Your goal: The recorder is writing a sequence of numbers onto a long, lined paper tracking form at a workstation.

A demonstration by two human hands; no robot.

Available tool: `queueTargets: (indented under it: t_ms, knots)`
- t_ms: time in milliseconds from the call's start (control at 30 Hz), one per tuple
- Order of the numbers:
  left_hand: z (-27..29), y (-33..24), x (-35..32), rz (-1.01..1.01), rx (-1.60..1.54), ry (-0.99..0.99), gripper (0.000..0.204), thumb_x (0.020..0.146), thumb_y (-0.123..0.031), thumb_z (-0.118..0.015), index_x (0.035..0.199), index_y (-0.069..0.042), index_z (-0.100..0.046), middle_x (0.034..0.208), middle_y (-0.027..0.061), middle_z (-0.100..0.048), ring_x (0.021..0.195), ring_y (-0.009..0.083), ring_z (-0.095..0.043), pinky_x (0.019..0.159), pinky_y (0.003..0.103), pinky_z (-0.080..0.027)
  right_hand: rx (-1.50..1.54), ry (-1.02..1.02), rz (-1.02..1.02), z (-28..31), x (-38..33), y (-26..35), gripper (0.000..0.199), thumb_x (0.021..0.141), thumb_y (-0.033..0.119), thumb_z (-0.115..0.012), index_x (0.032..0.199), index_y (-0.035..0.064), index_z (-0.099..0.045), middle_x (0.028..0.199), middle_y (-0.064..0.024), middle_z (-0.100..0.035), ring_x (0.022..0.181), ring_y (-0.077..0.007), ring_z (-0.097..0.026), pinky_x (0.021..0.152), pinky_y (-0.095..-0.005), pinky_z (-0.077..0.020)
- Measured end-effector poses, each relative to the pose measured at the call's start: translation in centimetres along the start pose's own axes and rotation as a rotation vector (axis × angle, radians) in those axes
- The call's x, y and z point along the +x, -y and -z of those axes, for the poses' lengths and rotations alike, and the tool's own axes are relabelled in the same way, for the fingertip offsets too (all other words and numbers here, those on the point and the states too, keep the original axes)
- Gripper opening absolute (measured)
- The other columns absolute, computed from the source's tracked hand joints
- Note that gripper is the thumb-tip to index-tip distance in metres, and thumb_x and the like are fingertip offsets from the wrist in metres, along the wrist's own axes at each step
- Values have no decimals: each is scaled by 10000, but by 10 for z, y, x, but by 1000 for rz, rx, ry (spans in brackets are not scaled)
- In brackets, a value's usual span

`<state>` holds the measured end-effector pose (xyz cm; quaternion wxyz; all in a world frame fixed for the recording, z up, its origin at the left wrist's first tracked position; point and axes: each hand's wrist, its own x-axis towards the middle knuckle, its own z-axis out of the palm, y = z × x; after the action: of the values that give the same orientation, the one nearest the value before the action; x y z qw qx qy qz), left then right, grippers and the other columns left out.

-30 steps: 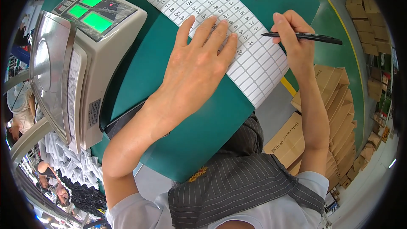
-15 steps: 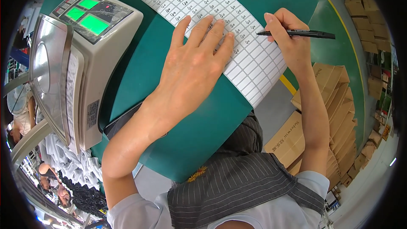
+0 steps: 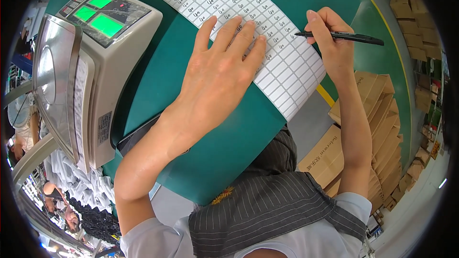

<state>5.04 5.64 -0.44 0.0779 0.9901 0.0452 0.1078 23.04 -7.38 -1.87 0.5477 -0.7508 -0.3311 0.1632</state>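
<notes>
A long white sheet of small blank-bordered labels [image 3: 287,79] lies across the green table, its near end reaching past the table edge. Handwritten black figures fill many of its cells; the cells toward the near end are bare. My left hand [image 3: 222,64] rests flat on the sheet with its fingers spread. In my right hand [image 3: 332,43] is a slim black marker pen [image 3: 361,38], pinched between thumb and fingers. Its tip points left, at the right side of the sheet close to the last written cells; whether it touches the paper I cannot tell.
A weighing scale [image 3: 117,24] with green lit displays and a metal pan stands at the left on the green table [image 3: 215,157]. Flattened cardboard boxes [image 3: 368,114] lean at the right below the table. Piles of white cloth [image 3: 79,177] and black cloth [image 3: 98,220] lie at lower left.
My right hand and the pen have shifted slightly right, and another figure now shows in a cell near the pen tip. The sheet has slid very slightly; my left hand stays on it.
</notes>
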Motion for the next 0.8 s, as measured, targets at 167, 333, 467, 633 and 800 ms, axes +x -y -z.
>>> queueTargets:
  t_ms: [167,333,467,633,800]
  knots:
    - [1,0,0,-5,11,2,452,772,28,-581,1210,-79,-611,1292,122,-551,1260,294,-468,1082,509,-296,-43,33,22,1,1,-1,285,916,184,-603,683,31,-541,583,28,-499,545,-30,-443,491,-203,-322]
    - [1,1,-1,0,15,-3,451,770,27,-583,1207,-80,-613,1296,122,-548,1268,295,-459,1085,511,-292,46,15,-19,3,0,6,268,916,184,-604,696,37,-558,625,19,-529,568,-33,-469,512,-198,-334]
    - [3,5,4,-32,18,-17,445,776,22,-579,1205,-92,-616,1299,117,-548,1267,296,-460,1084,512,-292,321,-131,-38,24,-6,2,230,915,185,-604,738,41,-579,696,4,-572,599,-46,-510,542,-192,-350]
    - [4,23,11,-86,118,-87,373,780,-17,-575,1144,-65,-643,1223,150,-584,1233,319,-484,1062,543,-311,266,-18,323,33,-53,48,248,924,246,-614,797,35,-584,720,-12,-591,566,-83,-511,507,-217,-341]
    - [2,44,22,-45,249,-109,413,782,-10,-563,1170,-128,-642,1284,137,-550,1257,324,-459,1060,544,-307,27,91,832,40,-95,113,480,869,573,-584,844,94,-562,648,5,-499,502,-123,-387,480,-264,-273]
